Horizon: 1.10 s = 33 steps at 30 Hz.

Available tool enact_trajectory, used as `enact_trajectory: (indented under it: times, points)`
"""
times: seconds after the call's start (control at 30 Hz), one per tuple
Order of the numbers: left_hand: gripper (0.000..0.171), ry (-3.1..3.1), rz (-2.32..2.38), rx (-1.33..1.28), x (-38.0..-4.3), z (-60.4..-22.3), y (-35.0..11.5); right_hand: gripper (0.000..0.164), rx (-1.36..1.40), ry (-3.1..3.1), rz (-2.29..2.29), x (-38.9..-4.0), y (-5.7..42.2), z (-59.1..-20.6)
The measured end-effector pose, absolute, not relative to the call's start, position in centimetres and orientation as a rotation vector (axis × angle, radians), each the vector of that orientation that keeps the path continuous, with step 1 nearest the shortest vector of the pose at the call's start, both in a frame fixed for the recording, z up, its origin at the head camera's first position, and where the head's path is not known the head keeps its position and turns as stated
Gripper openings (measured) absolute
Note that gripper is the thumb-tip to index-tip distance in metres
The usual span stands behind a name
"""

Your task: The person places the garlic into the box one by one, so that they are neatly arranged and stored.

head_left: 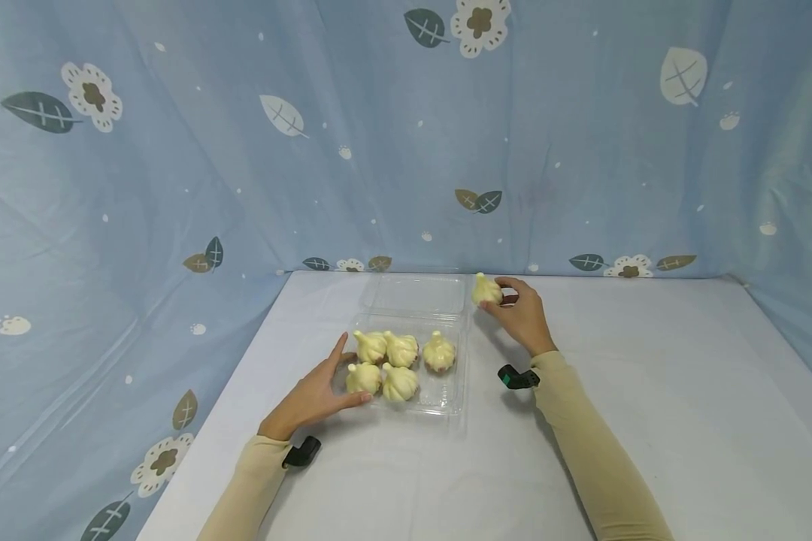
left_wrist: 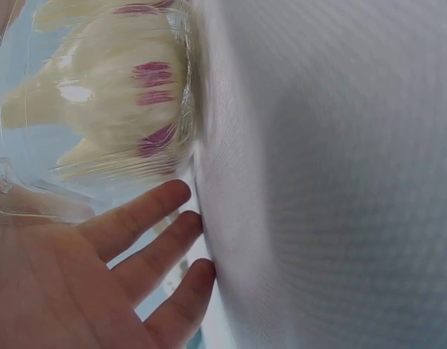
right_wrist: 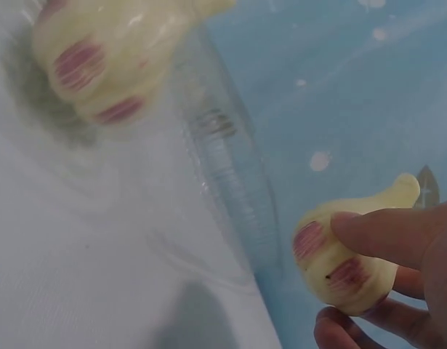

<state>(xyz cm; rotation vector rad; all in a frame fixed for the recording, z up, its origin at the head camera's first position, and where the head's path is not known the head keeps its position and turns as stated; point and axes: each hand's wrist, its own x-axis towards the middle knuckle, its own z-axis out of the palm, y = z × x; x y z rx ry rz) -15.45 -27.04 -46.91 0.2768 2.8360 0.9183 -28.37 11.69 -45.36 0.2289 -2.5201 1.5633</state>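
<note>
Between the thumb and fingers of my right hand (head_left: 524,314) is a garlic bulb (right_wrist: 347,254), pale yellow with purple streaks, raised beyond the box's right side near the lid. A clear plastic box (head_left: 440,402) lies on the table with several more garlic bulbs (head_left: 401,383) inside: two rows at the left and one bulb (head_left: 439,352) at the back right. My left hand (head_left: 314,394) is spread along the box's left side, thumb at the front corner. In the left wrist view, its fingers (left_wrist: 147,214) extend fairly straight beside the clear wall.
The box's clear lid (head_left: 416,294) lies folded open behind it, toward the back edge of the table. A white cloth (head_left: 649,391) covers the table. Behind and to the left hangs a blue patterned curtain (head_left: 379,150). A black wrist camera (head_left: 517,377) sits by the right cuff.
</note>
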Motion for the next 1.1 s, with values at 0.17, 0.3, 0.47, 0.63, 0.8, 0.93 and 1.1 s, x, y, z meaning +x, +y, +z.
enact_trajectory:
  times: [0.17, 0.3, 0.47, 0.63, 0.8, 0.93, 1.1]
  points:
    - [0.124, 2.838, 0.907, 0.275, -15.5, -47.0, -27.1, 0.06, 0.244, -2.528, 1.567, -28.0, 11.4, -44.8]
    - [0.124, 2.836, 0.912, 0.274, -15.5, -47.0, -27.2, 0.06, 0.271, -2.523, 1.585, -27.5, 11.1, -44.2]
    - [0.124, 2.832, 0.916, 0.282, -15.4, -47.0, -27.2, 0.061, 0.304, -2.526, 1.597, -27.0, 10.7, -43.4]
    - [0.123, 2.824, 0.928, 0.289, -15.6, -47.0, -27.2, 0.06, 0.341, -2.526, 1.594, -26.5, 10.3, -42.6]
    - [0.124, 2.831, 0.931, 0.295, -15.7, -47.1, -27.3, 0.06, 0.385, -2.523, 1.61, -26.0, 10.1, -42.0]
    - [0.124, 2.836, 0.923, 0.29, -15.8, -47.3, -27.4, 0.061, 0.425, -2.515, 1.628, -25.5, 9.8, -41.4]
    - [0.125, 2.845, 0.909, 0.3, -15.8, -47.3, -27.5, 0.061, 0.444, -2.516, 1.639, -25.0, 9.4, -40.8]
